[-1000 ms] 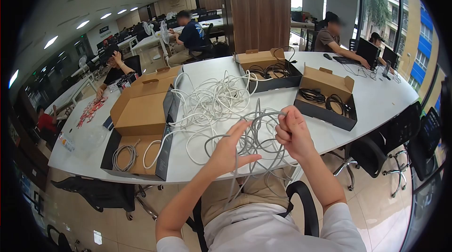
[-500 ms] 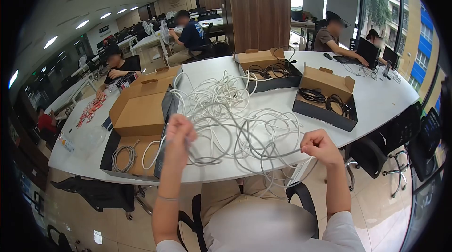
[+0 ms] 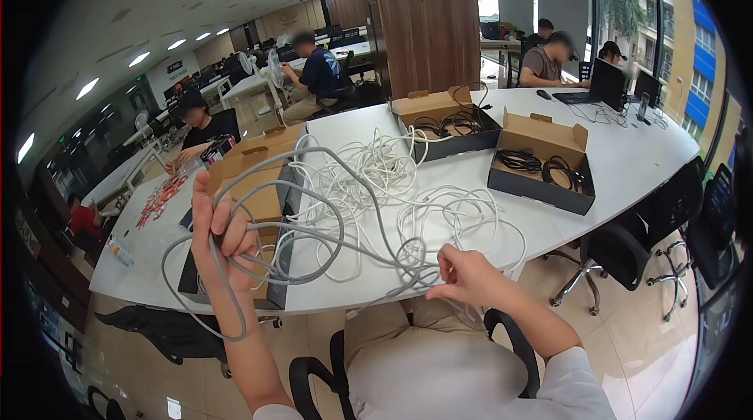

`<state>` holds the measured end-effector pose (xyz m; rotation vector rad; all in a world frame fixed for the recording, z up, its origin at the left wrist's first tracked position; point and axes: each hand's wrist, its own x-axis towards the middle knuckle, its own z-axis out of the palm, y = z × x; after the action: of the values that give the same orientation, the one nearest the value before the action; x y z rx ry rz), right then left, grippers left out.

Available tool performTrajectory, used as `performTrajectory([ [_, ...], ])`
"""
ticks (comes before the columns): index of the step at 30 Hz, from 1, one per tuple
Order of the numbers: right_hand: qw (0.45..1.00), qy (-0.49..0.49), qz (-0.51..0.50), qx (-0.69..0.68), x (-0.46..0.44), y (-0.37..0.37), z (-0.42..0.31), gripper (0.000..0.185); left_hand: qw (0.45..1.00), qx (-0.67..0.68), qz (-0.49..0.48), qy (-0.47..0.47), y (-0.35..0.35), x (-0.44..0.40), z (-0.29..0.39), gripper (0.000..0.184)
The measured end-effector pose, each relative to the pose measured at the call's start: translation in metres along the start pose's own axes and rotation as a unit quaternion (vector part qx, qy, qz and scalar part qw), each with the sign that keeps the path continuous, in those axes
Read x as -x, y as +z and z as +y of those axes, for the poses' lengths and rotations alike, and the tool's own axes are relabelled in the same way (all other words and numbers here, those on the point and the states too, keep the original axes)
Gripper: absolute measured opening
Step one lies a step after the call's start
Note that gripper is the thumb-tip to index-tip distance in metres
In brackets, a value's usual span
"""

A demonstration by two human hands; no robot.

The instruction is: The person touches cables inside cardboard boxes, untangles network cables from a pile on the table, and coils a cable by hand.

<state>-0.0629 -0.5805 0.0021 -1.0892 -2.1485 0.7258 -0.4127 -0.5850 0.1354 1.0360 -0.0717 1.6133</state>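
Note:
A long grey cable [image 3: 342, 224] hangs in loose loops between my hands, above the near edge of the white table [image 3: 518, 220]. My left hand [image 3: 223, 236] is raised at the left with its fingers wrapped around the grey cable; one loop drops past the wrist. Lower and to the right, my right hand [image 3: 471, 275] has its thumb and fingers curled at a knotted bunch of that cable, pinching it, though the exact grip is partly hidden. Behind the loops lie a tangled white cable pile [image 3: 369, 165] and looser white cable coils [image 3: 471, 199].
Left, an open cardboard box [image 3: 274, 296] sits partly behind my left hand. Two more open boxes, one at the back [image 3: 463, 145] and one at the right [image 3: 541, 189], hold black cables. A laptop [image 3: 608, 84] and several people are farther off. Office chairs [image 3: 627, 255] stand at the right.
My left hand has moved up and left, lifting the grey cable's loops off the table. My right hand has come inward and lower, toward the middle, to the knotted part.

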Motion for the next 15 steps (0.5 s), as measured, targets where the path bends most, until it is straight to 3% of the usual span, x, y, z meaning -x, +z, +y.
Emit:
performTrajectory([
  [3,0.998,0.004,0.056,0.005,-0.008,0.006,-0.018,0.076,1.000,-0.020,-0.001,0.011,0.006,-0.002,0.003,0.030],
  [6,0.945,-0.210,0.182,0.171,-0.023,0.003,-0.028,0.087,1.000,-0.014,0.021,0.004,0.007,-0.001,0.001,0.028],
  [9,0.958,-0.280,0.050,0.029,-0.036,0.013,-0.025,0.090,1.000,0.013,0.009,-0.018,0.003,-0.001,-0.005,0.027],
  [10,0.968,-0.248,0.012,0.027,-0.038,0.020,-0.023,0.084,1.000,0.022,0.007,-0.018,0.001,-0.001,-0.007,0.027],
  [13,0.989,-0.029,-0.148,-0.011,-0.041,0.033,-0.026,0.076,0.999,0.045,0.001,-0.005,-0.005,-0.003,-0.008,0.025],
  [14,0.991,-0.104,-0.081,0.021,-0.041,0.047,-0.013,0.057,0.999,0.049,0.003,0.007,-0.009,-0.003,-0.004,0.024],
  [15,0.992,-0.082,-0.069,0.065,-0.040,0.057,-0.001,0.051,0.998,0.052,0.004,0.018,-0.013,-0.003,0.001,0.024],
])
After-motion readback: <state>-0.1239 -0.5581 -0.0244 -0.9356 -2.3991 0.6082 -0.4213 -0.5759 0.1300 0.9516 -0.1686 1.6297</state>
